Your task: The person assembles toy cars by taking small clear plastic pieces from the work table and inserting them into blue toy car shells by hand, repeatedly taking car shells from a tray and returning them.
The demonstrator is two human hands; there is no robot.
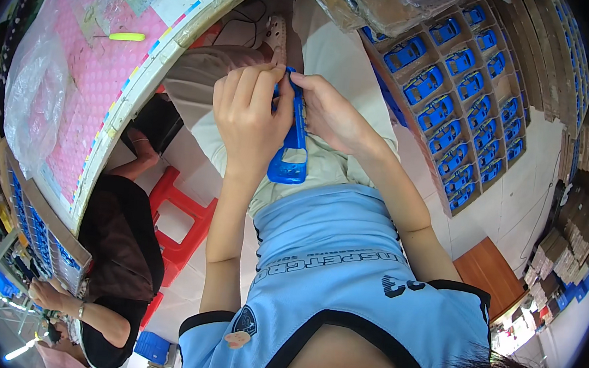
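Observation:
Over my lap I hold a blue plastic toy car body [289, 161], with its long side running away from me. My left hand [254, 105] is curled around its left side, fingers bent and thumb along the piece. My right hand [330, 109] grips the far end from the right, with the thumb near the top. Between the hands only a strip of the blue part shows. Its near end, which has a pale window-like opening, sticks out below them. The fingertips at the far end are partly hidden.
A table [103, 141] at left bears pink bubble sheeting [98, 87], a yellow-green handled tool [127, 36] and a clear plastic bag [36, 106]. At right stands a divided cardboard tray [455, 61] of blue toy cars. A red stool [186, 205] and another person [119, 238] are lower left.

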